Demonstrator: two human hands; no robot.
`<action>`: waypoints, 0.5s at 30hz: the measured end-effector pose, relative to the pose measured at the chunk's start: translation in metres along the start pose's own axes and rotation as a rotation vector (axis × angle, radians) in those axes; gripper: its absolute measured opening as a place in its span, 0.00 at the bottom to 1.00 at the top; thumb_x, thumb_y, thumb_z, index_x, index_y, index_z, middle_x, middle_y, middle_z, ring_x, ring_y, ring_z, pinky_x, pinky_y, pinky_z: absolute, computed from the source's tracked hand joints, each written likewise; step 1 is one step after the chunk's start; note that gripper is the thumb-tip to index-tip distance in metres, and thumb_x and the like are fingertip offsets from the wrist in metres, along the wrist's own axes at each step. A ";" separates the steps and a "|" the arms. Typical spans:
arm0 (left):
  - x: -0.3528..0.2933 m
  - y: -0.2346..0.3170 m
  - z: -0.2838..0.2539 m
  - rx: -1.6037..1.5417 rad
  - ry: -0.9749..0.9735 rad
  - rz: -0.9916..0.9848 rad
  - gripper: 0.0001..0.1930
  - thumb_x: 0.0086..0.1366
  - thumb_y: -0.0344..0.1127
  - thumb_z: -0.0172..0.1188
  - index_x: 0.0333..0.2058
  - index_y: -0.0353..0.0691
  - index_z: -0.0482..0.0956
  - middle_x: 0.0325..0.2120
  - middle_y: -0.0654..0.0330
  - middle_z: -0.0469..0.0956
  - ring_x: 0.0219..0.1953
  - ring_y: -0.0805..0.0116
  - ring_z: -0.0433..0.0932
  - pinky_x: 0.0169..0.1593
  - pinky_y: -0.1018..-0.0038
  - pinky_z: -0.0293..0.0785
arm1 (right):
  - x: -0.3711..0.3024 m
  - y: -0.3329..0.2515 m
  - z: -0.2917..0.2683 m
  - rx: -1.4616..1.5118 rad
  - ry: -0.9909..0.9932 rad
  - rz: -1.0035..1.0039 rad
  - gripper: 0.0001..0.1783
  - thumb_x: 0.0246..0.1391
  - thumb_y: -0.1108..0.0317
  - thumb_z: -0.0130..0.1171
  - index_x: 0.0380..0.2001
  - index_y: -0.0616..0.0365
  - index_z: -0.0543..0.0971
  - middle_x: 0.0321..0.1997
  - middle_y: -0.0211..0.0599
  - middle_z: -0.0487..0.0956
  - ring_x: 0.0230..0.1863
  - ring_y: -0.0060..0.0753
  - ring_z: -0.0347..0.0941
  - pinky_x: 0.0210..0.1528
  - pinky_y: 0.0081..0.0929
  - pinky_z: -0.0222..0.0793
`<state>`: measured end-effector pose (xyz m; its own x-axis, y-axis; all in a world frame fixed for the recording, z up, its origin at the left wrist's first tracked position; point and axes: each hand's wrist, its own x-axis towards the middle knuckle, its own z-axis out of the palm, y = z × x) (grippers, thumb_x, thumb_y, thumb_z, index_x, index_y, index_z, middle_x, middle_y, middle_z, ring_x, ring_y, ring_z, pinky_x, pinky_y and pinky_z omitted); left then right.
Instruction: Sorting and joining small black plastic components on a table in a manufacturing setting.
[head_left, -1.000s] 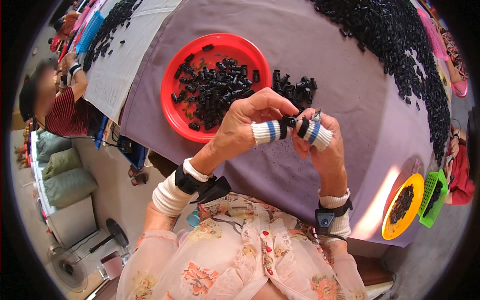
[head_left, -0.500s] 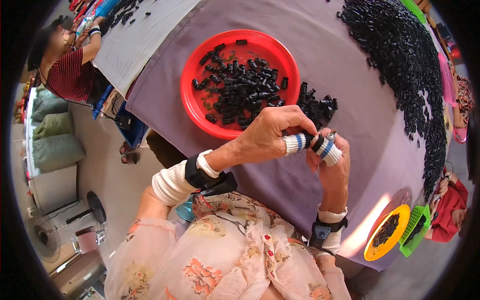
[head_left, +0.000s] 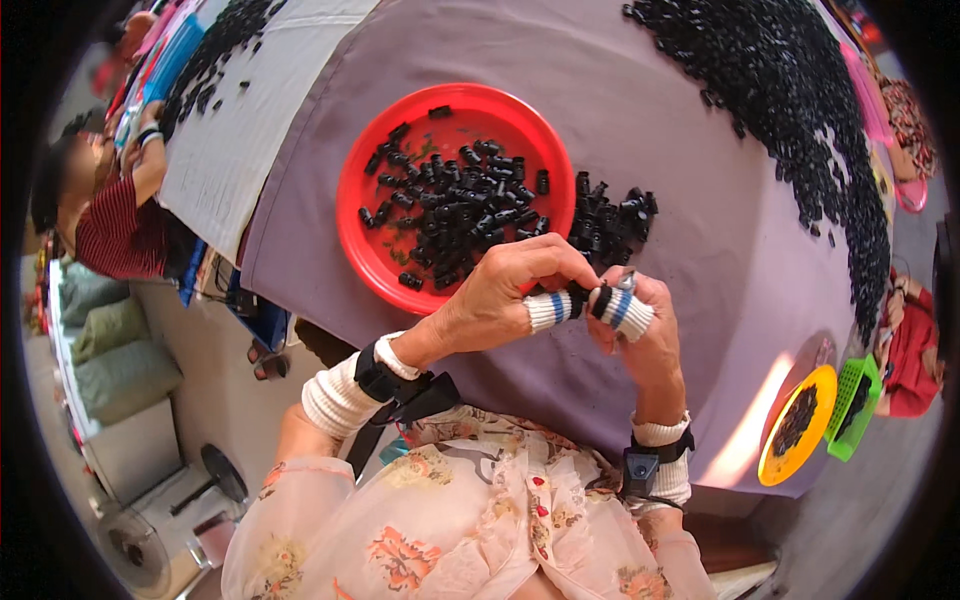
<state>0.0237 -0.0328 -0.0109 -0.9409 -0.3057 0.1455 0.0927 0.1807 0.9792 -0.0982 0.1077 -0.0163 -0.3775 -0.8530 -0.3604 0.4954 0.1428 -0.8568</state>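
My left hand (head_left: 500, 290) and my right hand (head_left: 648, 325) meet just in front of a red round tray (head_left: 350, 225). Between their closed fingertips is a small black plastic part (head_left: 578, 298), mostly hidden by the fingers. White finger sleeves with blue stripes cover a finger on each hand. A small metallic tip (head_left: 626, 279) shows at my right fingers; its kind is unclear. Many short black cylindrical parts (head_left: 470, 200) lie in the tray. A smaller heap of black parts (head_left: 615, 218) sits on the cloth against the tray's right side.
A mauve cloth (head_left: 700, 220) covers the table. A large spread of black pieces (head_left: 760, 90) fills its far right. A yellow plate (head_left: 826, 395) and a green basket (head_left: 862, 385) stand at the right edge. A person in a striped shirt (head_left: 120, 235) works at the left.
The view has shifted, so the tray and hands appear a little farther left and lower. Both hands stay together at the small black part, with little change in their grip.
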 end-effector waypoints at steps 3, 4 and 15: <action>0.002 -0.003 0.001 0.008 -0.022 0.003 0.12 0.48 0.22 0.61 0.34 0.36 0.77 0.31 0.61 0.75 0.35 0.71 0.74 0.40 0.77 0.70 | 0.000 0.001 -0.003 -0.039 -0.003 -0.004 0.05 0.50 0.67 0.53 0.23 0.55 0.73 0.11 0.23 0.67 0.12 0.12 0.60 0.13 0.12 0.53; 0.002 -0.002 0.002 -0.010 -0.013 -0.035 0.12 0.49 0.22 0.60 0.34 0.36 0.77 0.31 0.61 0.75 0.35 0.71 0.73 0.40 0.78 0.70 | 0.000 0.002 -0.003 -0.059 0.002 0.000 0.06 0.50 0.66 0.53 0.23 0.55 0.73 0.11 0.23 0.67 0.12 0.12 0.60 0.14 0.12 0.53; -0.007 0.004 0.019 -0.105 -0.009 -0.133 0.15 0.52 0.16 0.54 0.40 0.32 0.74 0.37 0.60 0.71 0.40 0.74 0.73 0.47 0.79 0.70 | -0.008 0.004 -0.013 -0.012 -0.003 0.035 0.08 0.50 0.64 0.54 0.21 0.55 0.73 0.11 0.24 0.66 0.12 0.14 0.60 0.13 0.13 0.53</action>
<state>0.0242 -0.0124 -0.0107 -0.9502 -0.3115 0.0123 -0.0001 0.0399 0.9992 -0.1032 0.1220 -0.0213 -0.3575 -0.8492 -0.3887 0.4991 0.1781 -0.8480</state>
